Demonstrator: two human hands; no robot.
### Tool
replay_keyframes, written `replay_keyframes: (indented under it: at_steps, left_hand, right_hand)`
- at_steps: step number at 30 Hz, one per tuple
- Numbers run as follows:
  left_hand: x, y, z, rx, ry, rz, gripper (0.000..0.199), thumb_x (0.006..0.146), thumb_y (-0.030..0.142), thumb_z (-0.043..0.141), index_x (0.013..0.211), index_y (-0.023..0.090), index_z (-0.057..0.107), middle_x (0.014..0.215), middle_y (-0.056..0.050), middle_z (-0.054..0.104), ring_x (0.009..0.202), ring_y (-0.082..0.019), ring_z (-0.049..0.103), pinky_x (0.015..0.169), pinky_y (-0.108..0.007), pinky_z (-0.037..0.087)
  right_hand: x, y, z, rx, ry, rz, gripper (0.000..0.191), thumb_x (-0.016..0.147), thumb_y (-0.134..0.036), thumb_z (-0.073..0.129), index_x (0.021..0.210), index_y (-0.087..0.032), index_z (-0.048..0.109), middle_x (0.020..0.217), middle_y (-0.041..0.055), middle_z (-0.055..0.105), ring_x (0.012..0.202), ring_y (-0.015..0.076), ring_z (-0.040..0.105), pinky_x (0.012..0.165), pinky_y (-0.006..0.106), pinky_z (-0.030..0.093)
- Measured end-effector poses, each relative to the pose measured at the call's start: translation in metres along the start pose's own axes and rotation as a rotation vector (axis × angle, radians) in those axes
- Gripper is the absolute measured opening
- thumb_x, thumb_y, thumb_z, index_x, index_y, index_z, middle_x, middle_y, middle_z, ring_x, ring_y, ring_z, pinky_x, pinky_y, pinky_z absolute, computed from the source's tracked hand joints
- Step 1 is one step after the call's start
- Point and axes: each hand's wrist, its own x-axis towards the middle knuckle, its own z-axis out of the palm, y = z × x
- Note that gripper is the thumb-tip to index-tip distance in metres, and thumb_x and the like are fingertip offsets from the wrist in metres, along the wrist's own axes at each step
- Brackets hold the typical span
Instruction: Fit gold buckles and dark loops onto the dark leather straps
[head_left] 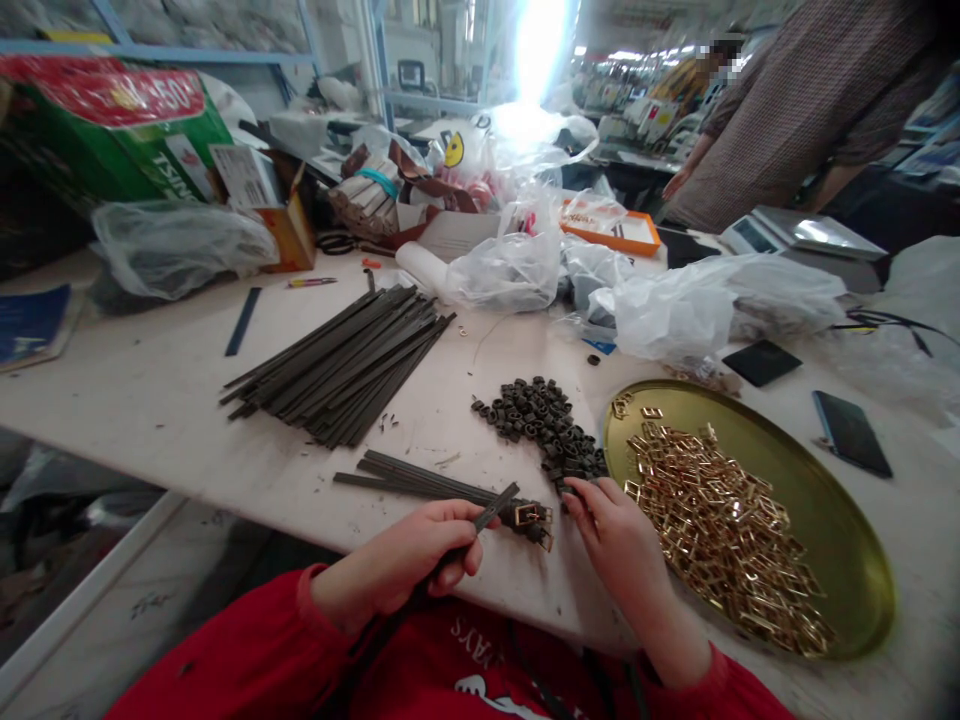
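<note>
My left hand (427,555) is closed around a narrow dark strap (496,506), whose slit end points up and to the right. At the near edge of a pile of small dark strap loops (536,415), my right hand (619,530) has thumb and fingers pinched together, with a dark loop at the fingertips. Just beyond the left hand lie several straps fitted with gold buckles (528,514). Right of the right hand, a gold oval tray (847,520) holds a heap of loose gold buckles (720,520).
A bundle of dark straps (345,360) lies left of centre. Clear plastic bags (510,270), an orange box lid (637,232) and a cardboard box (289,240) line the back. A phone (853,433) rests at the right. A person (795,120) stands across the table.
</note>
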Motion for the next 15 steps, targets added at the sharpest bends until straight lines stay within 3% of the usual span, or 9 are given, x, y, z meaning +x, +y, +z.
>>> replay_keyframes:
  at_steps: [3, 7, 11, 15]
  left_hand:
    - [-0.001, 0.000, 0.001, -0.003, -0.003, -0.001, 0.028, 0.068, 0.022, 0.046, 0.094, 0.013, 0.053, 0.052, 0.007, 0.049, 0.032, -0.002, 0.029, 0.032, -0.016, 0.017]
    - [-0.004, 0.001, 0.004, 0.017, -0.038, 0.001, 0.029, 0.069, 0.021, 0.047, 0.094, 0.011, 0.056, 0.052, 0.006, 0.049, 0.032, -0.002, 0.029, 0.031, -0.016, 0.018]
    - [-0.007, 0.003, 0.008, 0.040, -0.063, 0.013, 0.031, 0.068, 0.018, 0.045, 0.095, 0.010, 0.059, 0.050, 0.006, 0.049, 0.031, -0.002, 0.029, 0.030, -0.016, 0.017]
    - [-0.009, 0.001, 0.010, 0.049, -0.076, 0.018, 0.035, 0.068, 0.018, 0.045, 0.099, 0.010, 0.059, 0.048, 0.006, 0.050, 0.030, -0.002, 0.029, 0.030, -0.016, 0.017]
  right_hand:
    - [-0.004, -0.006, -0.004, 0.377, -0.002, 0.178, 0.033, 0.088, -0.039, 0.039, 0.103, -0.017, 0.060, 0.084, 0.0085, 0.064, 0.073, 0.0199, 0.058, 0.065, 0.032, 0.047]
    - [-0.008, -0.026, -0.010, 0.918, -0.132, 0.430, 0.037, 0.080, -0.045, 0.052, 0.101, -0.016, 0.058, 0.075, 0.0059, 0.066, 0.057, 0.0148, 0.054, 0.054, 0.028, 0.046]
    - [-0.009, -0.043, -0.015, 1.181, -0.183, 0.525, 0.032, 0.070, -0.044, 0.064, 0.086, -0.016, 0.063, 0.070, 0.0044, 0.065, 0.057, 0.0138, 0.054, 0.054, 0.027, 0.045]
    - [-0.012, -0.049, -0.014, 1.284, -0.219, 0.581, 0.032, 0.069, -0.043, 0.065, 0.087, -0.016, 0.064, 0.075, 0.0060, 0.067, 0.060, 0.0142, 0.056, 0.057, 0.028, 0.047]
